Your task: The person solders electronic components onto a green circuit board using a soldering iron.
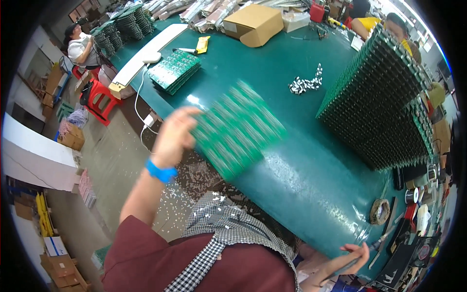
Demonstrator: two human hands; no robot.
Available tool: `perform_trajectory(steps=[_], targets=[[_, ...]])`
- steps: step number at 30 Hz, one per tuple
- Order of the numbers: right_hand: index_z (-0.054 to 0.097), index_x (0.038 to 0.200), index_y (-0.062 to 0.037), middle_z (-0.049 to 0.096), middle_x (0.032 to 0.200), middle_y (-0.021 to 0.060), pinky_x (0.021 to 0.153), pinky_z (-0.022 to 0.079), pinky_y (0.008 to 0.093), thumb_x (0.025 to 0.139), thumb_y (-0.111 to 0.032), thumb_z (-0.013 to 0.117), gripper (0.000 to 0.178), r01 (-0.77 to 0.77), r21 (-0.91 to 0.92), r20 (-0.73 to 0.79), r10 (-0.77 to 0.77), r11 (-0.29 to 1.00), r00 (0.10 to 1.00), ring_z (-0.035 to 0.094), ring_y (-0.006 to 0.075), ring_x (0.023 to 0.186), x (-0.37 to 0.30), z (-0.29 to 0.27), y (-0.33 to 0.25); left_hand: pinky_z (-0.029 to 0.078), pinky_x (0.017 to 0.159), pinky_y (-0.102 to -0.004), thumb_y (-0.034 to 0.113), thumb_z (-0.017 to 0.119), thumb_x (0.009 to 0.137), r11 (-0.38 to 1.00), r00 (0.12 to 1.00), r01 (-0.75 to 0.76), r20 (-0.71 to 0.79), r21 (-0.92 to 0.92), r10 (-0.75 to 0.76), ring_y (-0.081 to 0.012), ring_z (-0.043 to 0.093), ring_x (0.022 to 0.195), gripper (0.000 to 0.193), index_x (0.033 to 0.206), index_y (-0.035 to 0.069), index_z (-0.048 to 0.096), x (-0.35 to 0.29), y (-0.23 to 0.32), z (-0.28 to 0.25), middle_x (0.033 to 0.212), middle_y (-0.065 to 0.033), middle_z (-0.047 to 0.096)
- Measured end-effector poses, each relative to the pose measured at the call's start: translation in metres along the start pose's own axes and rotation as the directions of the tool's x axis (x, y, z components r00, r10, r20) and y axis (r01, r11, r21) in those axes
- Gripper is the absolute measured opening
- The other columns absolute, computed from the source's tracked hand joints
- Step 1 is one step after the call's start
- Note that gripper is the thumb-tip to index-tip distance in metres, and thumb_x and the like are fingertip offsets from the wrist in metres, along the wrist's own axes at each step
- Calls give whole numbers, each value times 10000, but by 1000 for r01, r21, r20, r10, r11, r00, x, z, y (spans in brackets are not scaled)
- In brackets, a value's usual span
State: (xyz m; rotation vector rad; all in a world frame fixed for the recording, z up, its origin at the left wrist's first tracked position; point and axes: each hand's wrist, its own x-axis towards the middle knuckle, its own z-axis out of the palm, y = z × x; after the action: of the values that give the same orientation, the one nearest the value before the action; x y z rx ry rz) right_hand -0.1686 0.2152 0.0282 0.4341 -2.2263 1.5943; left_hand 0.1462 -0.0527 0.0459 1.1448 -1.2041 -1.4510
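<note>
My left hand point(173, 137) grips a green circuit board panel point(241, 130) by its left edge, with the thumb and fingers closed on it. The panel is held tilted over the front edge of the table, and its rows of parts are smeared by motion. At the lower right, my right hand point(354, 258) has its fingers bent around a slim pen-like tool point(382, 241), partly hidden by the fingers. A tall stack of similar panels point(374, 102) stands to the right. A lower pile of boards point(174, 70) lies beyond my left hand.
On the green table point(301, 180) lie small white-and-black parts point(306, 85), a tape roll point(380, 211) and a cardboard box point(254, 24). Tools and a wire spool point(412, 196) crowd the right edge. A white cable point(139, 92) hangs at the left. Other people sit at the far sides.
</note>
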Motion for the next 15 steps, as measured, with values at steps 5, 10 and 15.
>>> perform_trajectory(steps=[5,10,15], targets=[[573,1095,4,591,744,74,596,441,240,1000,-187,463,240,259,23,90,-260,966,962,534,128,636,85,-19,42,213,399,-201,133,498,931,968,929,-190,-287,164,231,-32,317,448,281,1195,63,565,124,44,-174,647,72,368],[574,1076,0,647,942,89,737,463,243,958,-118,532,171,285,15,48,-285,958,957,593,135,785,148,-11,12,250,394,-185,127,475,944,988,941,52,-340,144,0,-39,337,469,298,1231,80,538,222,38,-213,639,57,370],[594,1084,-12,643,969,79,748,502,254,911,-91,603,190,221,170,4,-225,960,974,633,150,836,209,-12,7,404,480,-238,183,482,928,967,990,54,-140,251,-19,-76,499,617,310,1209,109,591,292,-19,-289,854,29,564]])
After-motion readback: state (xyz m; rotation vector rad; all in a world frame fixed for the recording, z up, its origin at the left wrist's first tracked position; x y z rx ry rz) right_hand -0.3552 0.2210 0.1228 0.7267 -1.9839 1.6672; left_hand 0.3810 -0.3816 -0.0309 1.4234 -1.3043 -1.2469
